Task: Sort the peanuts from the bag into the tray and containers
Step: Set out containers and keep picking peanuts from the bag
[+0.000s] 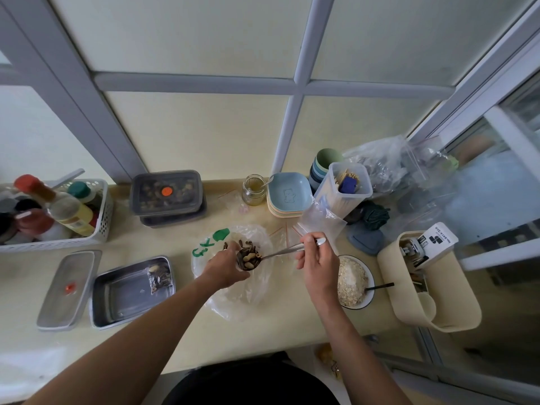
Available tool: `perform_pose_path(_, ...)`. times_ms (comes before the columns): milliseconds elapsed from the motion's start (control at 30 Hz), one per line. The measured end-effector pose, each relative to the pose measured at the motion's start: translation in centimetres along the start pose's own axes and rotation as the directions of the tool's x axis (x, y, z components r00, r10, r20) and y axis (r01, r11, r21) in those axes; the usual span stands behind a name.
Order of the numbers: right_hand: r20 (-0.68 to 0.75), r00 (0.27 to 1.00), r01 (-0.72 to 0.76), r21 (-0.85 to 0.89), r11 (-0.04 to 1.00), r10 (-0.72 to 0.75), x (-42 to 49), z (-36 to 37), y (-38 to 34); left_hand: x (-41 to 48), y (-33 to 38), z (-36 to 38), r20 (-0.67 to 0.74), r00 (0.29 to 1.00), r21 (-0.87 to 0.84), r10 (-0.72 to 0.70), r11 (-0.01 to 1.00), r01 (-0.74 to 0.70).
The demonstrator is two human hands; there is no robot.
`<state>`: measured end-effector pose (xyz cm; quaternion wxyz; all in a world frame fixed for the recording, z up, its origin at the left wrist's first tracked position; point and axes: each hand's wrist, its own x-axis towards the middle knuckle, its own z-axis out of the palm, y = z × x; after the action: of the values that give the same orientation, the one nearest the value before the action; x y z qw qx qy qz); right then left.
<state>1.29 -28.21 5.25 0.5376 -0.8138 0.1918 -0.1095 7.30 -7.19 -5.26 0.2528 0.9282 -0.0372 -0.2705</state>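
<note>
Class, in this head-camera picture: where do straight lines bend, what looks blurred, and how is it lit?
Head view: wide-angle distortion bows and splays the window bars; light is soft and even, with only faint shadows on the counter; the far right past the clear bags is smeared; the left hand on the bag and the right hand with the tweezers look fairly sharp.

One steel tray (122, 299); one loose lid (68, 289); two stacked boxes (166, 192); one jar (253, 190); one oat bowl (369, 285)

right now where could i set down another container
Bare counter between the stacked grey boxes and the metal tray, and along the near edge in front of the lid. Crowded at the right: plates, oat bowl, bags.
</note>
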Motion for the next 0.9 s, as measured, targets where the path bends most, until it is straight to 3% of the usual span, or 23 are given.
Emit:
perform_pose_path(100, 0.045, 0.996, 0.083, -0.054, 0.995, -0.080, 0.1, 0.2, -0.2, 0.5, 0.2, -0.2, 0.034, 0.999, 0.016, 0.001, 1.000, -0.001)
perform_pose_path(233, 0.084, 0.977, 0.205, -0.103, 0.973, -0.197, -0.1, 0.5, -0.6, 0.9, 0.4, -0.3, 0.075, 0.997, -0.116, -0.019, 0.993, 0.028)
perform_pose_path(500, 0.073, 0.941, 0.338, -0.130, 0.932, -0.331, 0.2, 0.4, -1.6, 1.0, -0.1, -0.2, -0.050, 0.997, -0.113, 0.055, 0.992, -0.060)
perform_pose_path(800, 0.126, 0.822, 0.569, -0.186, 0.801, -0.555, -0.8, 1.4, -2.7, 0.7, 0.4, 0.1, -0.138, 0.990, -0.484, -0.008, 0.873, -0.061)
perform_pose_path(900, 0.142, 0.798, 0.602, -0.183, 0.777, -0.585, -1.2, 1.9, -2.8, 1.0, 0.5, 0.4, -0.114, 0.993, -0.521, 0.013, 0.850, -0.071)
